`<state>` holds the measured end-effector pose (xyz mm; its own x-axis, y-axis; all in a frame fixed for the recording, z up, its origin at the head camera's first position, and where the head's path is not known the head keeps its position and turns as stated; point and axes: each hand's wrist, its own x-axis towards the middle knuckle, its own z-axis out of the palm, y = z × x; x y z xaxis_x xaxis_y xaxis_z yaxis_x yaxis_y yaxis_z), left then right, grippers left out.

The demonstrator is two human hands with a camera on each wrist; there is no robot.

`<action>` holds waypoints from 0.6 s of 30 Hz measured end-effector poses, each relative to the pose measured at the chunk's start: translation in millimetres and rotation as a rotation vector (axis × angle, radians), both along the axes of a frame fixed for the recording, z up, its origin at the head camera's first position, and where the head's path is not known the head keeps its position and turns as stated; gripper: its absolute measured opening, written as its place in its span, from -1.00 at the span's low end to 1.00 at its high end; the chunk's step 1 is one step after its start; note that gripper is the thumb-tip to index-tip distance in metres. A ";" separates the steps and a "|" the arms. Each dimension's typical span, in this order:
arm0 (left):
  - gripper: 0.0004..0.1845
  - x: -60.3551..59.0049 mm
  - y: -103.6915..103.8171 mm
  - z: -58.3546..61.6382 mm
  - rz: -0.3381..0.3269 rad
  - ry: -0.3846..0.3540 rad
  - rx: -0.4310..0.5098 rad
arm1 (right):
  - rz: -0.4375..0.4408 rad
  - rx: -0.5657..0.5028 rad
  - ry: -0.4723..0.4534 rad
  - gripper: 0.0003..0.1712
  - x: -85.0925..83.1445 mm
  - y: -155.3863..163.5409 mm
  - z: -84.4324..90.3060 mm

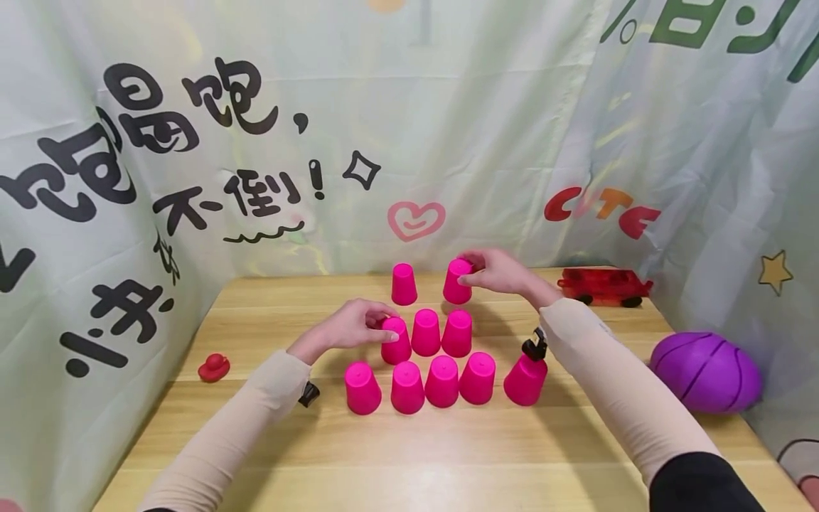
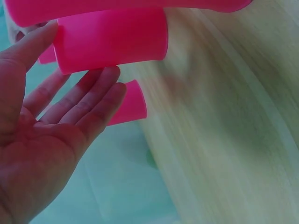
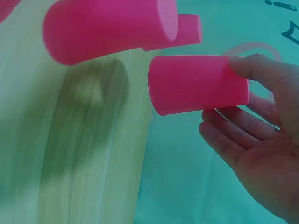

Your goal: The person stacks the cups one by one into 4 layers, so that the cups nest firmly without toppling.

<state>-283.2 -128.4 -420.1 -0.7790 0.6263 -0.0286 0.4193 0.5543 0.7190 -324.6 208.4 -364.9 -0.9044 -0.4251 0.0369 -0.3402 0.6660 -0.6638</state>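
Wooden tabletop point(image 1: 448, 455), printed curtain behind; inverted pink cups in rows; left hand point(image 1: 358, 328) grips middle-row left cup point(image 1: 396, 340); right hand point(image 1: 499, 272) grips back-right cup point(image 1: 457, 281)

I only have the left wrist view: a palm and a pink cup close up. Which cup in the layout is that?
Observer: The left hand grips the left cup of the middle row, a row of three.
Operator: What is the other hand doing?
Observer: The right hand holds the back right cup by its top; the right wrist view shows thumb and fingers round it.
Operator: How many cups in front?
Observer: Five upside-down cups form the front row, the rightmost one set slightly apart.
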 end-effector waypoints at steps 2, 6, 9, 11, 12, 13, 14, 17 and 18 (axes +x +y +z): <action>-0.55 -0.9 0.2 -0.4 0.009 -0.002 -0.004 | 0.005 0.000 -0.007 -0.49 -6.6 -5.4 -0.4; -0.56 -0.8 0.6 -0.4 0.016 -0.003 -0.011 | 0.001 -0.008 -0.019 -0.48 -17.0 -13.3 -4.2; -0.56 1.2 0.6 -1.2 0.010 -0.006 -0.005 | 0.008 -0.006 -0.031 -0.44 -22.4 -18.0 -10.5; -0.56 2.0 0.2 -3.0 0.006 -0.012 -0.003 | 0.024 0.003 -0.041 -0.42 -25.3 -20.7 -15.7; -0.56 2.5 0.2 -3.7 0.006 -0.016 -0.002 | 0.031 0.006 -0.049 -0.40 -26.4 -22.2 -18.0; -0.56 3.0 0.2 -4.2 0.005 -0.018 -0.001 | 0.041 0.009 -0.057 -0.39 -27.5 -23.6 -20.0; -0.55 3.2 0.2 -4.9 0.004 -0.020 0.000 | 0.047 0.012 -0.062 -0.39 -28.5 -24.9 -21.7; -0.56 3.0 -0.2 -4.7 0.007 -0.012 0.006 | 0.040 0.009 -0.079 -0.38 -31.5 -29.1 -24.2; -0.56 3.0 -0.6 -4.1 0.008 -0.009 0.009 | 0.036 0.010 -0.081 -0.38 -32.7 -30.5 -24.4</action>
<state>-280.2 -129.1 -424.2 -0.7840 0.6200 -0.0303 0.4080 0.5515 0.7276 -357.3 177.9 -389.2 -0.8885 -0.4572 -0.0399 -0.3094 0.6611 -0.6836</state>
